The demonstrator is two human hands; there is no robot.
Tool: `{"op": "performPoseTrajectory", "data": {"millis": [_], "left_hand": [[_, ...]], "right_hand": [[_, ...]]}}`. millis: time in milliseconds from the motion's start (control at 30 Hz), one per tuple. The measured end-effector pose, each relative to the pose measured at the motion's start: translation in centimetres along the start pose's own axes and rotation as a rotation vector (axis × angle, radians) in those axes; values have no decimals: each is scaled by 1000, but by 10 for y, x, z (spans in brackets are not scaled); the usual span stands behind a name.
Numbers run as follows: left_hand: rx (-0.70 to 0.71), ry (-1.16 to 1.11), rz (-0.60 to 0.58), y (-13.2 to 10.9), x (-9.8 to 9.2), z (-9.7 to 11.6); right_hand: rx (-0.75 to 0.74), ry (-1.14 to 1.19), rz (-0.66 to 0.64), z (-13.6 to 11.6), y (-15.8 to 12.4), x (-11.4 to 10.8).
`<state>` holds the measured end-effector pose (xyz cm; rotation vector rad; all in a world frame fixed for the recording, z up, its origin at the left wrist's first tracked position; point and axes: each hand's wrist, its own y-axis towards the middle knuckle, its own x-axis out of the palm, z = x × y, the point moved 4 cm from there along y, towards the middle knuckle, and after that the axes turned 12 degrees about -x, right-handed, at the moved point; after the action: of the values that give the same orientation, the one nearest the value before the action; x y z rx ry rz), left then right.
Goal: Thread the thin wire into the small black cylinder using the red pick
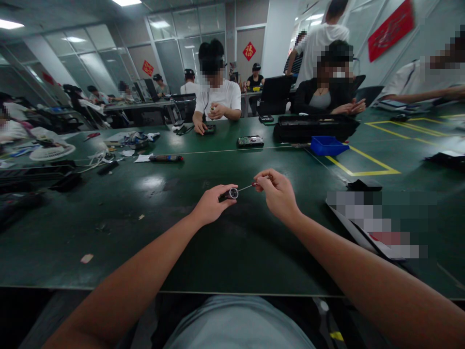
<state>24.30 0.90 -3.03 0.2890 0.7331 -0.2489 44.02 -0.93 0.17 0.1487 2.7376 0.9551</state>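
Just above the green table, my left hand (212,203) is closed around a small dark cylindrical part (233,193) with a pale ring at its end. The ringed end faces right, and dark details show inside it. My right hand (278,194) pinches a screwdriver (255,184) by its red handle. Its thin metal shaft points left and reaches the cylinder's ringed end. Whether the tip touches the part cannot be made out. My fingers cover most of the handle.
A green table (232,261) spans the view. Ahead lie a circuit-board device (250,141), a blue tray (329,145), a long black case (316,128) and a marker-like tool (167,158). Papers (366,232) lie right. Opposite, a person in a white shirt (218,97) handles parts.
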Motion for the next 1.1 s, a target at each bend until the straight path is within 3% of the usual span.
{"op": "performPoseTrajectory", "data": {"millis": [200, 333, 533, 767, 967, 1100], "left_hand": [[17, 7, -3, 0, 1, -1], [8, -7, 25, 0, -1, -2], [11, 7, 11, 1, -1, -3], [10, 7, 38, 1, -2, -4], [17, 18, 31, 2, -1, -6], [2, 10, 36, 1, -2, -5]], "right_hand": [[14, -74, -1, 3, -1, 0], [24, 11, 45, 7, -1, 0], [58, -33, -69, 4, 1, 2], [32, -63, -40, 5, -2, 3], [14, -70, -95, 5, -2, 5], [31, -29, -25, 6, -2, 4]]}}
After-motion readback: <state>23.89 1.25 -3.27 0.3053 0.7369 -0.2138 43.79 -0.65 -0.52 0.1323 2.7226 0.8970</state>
